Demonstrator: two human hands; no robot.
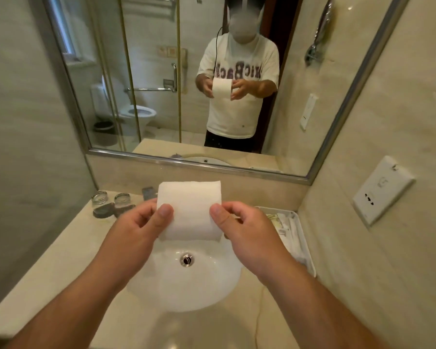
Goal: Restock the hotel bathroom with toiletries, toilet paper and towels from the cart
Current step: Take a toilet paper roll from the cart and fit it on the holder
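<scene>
A white roll of toilet paper (190, 210) is held in the air above the white sink (161, 285). My left hand (141, 222) grips its left side, thumb pressed on the front of the roll. My right hand (239, 222) grips the right side the same way, thumb on the front and fingers curled behind. A white tray (305, 238) with wrapped toiletries lies on the counter to the right of the sink, partly hidden by my right hand.
Two upturned glasses (111, 202) stand at the counter's back left. A large mirror (161, 84) covers the wall ahead and reflects a toilet, a bin and a glass shower door. A wall socket (380, 190) sits on the right wall. The beige counter (61, 260) surrounds the sink.
</scene>
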